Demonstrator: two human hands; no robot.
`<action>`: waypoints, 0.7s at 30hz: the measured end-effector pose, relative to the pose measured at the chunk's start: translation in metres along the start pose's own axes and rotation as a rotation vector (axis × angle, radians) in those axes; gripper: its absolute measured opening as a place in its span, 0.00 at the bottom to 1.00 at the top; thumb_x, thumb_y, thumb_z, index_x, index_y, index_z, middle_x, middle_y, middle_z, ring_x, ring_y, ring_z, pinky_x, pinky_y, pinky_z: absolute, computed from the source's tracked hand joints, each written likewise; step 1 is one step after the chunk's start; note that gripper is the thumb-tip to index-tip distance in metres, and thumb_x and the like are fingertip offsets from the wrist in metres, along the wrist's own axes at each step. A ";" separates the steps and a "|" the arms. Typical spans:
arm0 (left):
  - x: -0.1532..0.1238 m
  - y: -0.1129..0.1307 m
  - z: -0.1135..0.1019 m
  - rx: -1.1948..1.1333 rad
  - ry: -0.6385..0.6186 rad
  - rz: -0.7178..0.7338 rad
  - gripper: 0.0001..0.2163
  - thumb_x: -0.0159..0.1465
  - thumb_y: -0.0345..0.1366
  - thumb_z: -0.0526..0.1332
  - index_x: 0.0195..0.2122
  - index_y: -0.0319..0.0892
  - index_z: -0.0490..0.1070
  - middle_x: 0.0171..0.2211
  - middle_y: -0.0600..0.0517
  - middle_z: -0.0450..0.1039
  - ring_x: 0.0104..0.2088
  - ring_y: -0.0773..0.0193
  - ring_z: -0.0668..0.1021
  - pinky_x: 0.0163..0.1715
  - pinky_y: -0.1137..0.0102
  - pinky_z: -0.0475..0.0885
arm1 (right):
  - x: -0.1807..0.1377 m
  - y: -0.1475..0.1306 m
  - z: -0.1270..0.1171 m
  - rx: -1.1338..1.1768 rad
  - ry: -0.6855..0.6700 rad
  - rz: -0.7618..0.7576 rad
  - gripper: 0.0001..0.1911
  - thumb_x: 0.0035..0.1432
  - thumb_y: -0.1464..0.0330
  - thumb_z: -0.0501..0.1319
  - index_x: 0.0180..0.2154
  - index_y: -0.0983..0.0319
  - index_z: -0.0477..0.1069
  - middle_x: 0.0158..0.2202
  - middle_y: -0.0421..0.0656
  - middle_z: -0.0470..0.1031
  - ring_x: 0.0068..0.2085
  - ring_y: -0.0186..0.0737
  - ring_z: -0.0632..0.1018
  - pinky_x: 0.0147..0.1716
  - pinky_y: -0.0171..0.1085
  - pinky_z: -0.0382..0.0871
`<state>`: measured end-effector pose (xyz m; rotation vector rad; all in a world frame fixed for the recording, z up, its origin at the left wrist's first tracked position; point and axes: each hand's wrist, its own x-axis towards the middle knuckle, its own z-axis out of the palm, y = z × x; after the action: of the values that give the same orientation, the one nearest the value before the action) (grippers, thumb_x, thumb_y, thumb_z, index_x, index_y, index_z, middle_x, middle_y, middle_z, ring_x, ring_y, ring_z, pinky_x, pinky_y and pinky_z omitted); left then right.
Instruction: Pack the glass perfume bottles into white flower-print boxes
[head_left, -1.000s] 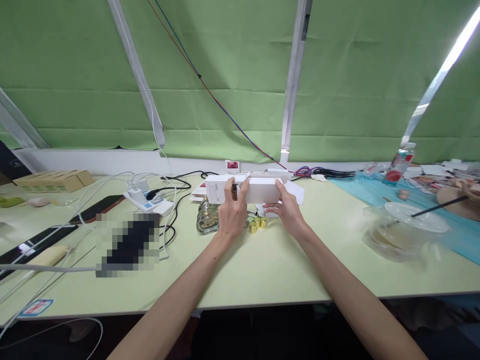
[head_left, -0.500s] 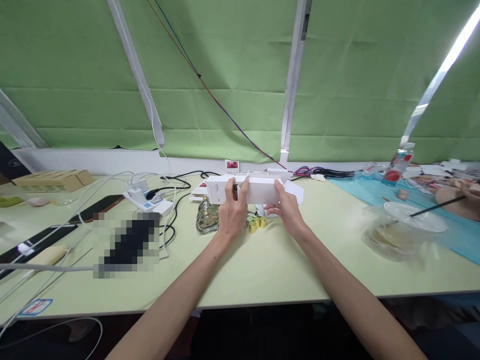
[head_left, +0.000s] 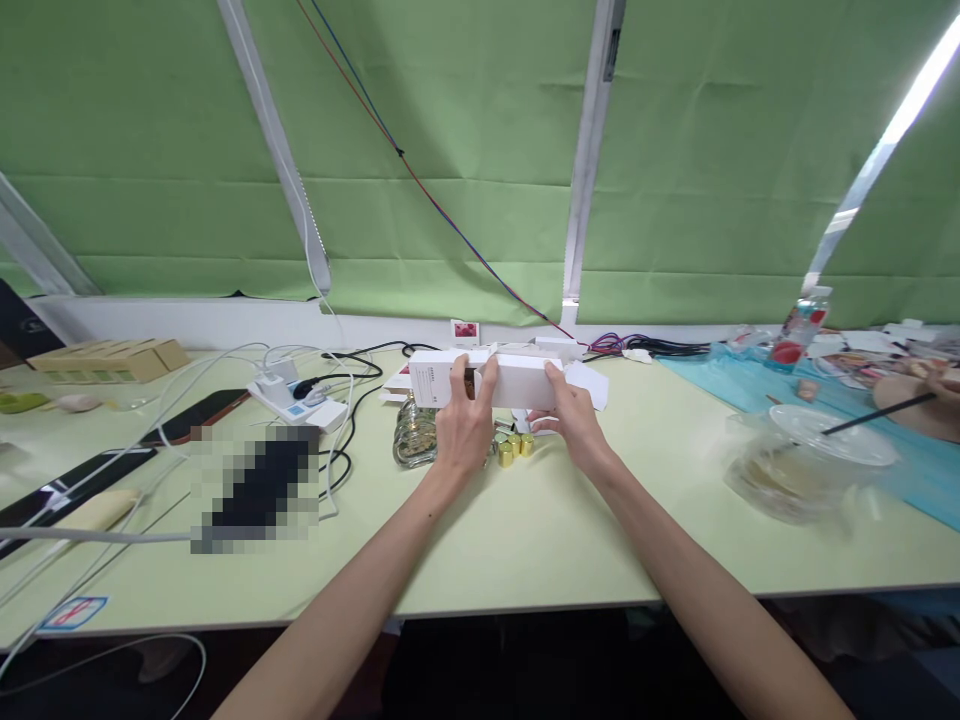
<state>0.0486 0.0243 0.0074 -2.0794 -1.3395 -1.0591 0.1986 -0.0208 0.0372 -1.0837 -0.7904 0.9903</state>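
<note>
A long white carton (head_left: 517,381) lies sideways in the air above the pale green table (head_left: 525,540), held at both ends. My left hand (head_left: 465,425) is closed round its left part, thumb on top. My right hand (head_left: 574,422) grips the right end, where a white flap sticks out. Below the carton stand a clear glass bottle (head_left: 415,437) and several small gold caps (head_left: 514,447).
A white power strip (head_left: 296,402) with tangled cables and dark phones lies to the left. A cardboard box (head_left: 112,360) sits far left. A clear plastic bowl (head_left: 802,455), a blue cloth and a drink bottle (head_left: 799,325) are at the right, beside another person's hand (head_left: 930,385).
The carton has dropped a little and my right hand has shifted slightly left along it. Little else has moved.
</note>
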 end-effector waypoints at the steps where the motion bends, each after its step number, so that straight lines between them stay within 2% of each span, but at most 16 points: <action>1: 0.000 0.000 -0.001 0.000 -0.003 -0.005 0.32 0.61 0.21 0.53 0.67 0.49 0.61 0.65 0.36 0.57 0.43 0.56 0.79 0.22 0.74 0.73 | 0.000 0.000 0.000 0.001 -0.001 -0.014 0.20 0.60 0.52 0.63 0.31 0.64 0.73 0.22 0.42 0.73 0.20 0.37 0.76 0.14 0.32 0.72; 10: 0.000 0.003 -0.006 -0.101 0.064 -0.031 0.32 0.59 0.22 0.57 0.66 0.47 0.60 0.63 0.36 0.57 0.44 0.56 0.79 0.21 0.73 0.73 | -0.007 -0.001 0.000 -0.030 -0.015 -0.198 0.24 0.56 0.47 0.62 0.35 0.63 0.76 0.34 0.42 0.76 0.25 0.33 0.75 0.16 0.30 0.69; 16: 0.001 0.002 -0.005 -0.208 0.128 -0.068 0.34 0.57 0.22 0.60 0.65 0.46 0.59 0.62 0.36 0.57 0.42 0.54 0.79 0.23 0.70 0.75 | -0.003 0.005 -0.003 -0.114 -0.011 -0.431 0.24 0.57 0.48 0.62 0.26 0.62 0.73 0.28 0.39 0.70 0.33 0.36 0.71 0.28 0.32 0.69; 18: 0.001 0.002 -0.004 -0.245 0.151 -0.067 0.35 0.55 0.22 0.61 0.65 0.46 0.58 0.62 0.36 0.57 0.43 0.53 0.79 0.25 0.69 0.76 | -0.002 0.007 -0.004 -0.130 -0.007 -0.468 0.22 0.57 0.49 0.64 0.29 0.62 0.75 0.29 0.40 0.72 0.35 0.37 0.72 0.32 0.34 0.69; 21: 0.000 0.002 -0.003 -0.296 0.178 -0.044 0.37 0.54 0.22 0.62 0.65 0.47 0.56 0.62 0.36 0.57 0.44 0.52 0.79 0.27 0.67 0.77 | 0.000 0.008 -0.005 -0.097 0.009 -0.499 0.19 0.54 0.52 0.67 0.36 0.61 0.79 0.37 0.43 0.77 0.39 0.41 0.76 0.39 0.38 0.71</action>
<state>0.0490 0.0209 0.0090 -2.1054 -1.2055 -1.5020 0.2005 -0.0215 0.0282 -0.9077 -1.0464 0.5282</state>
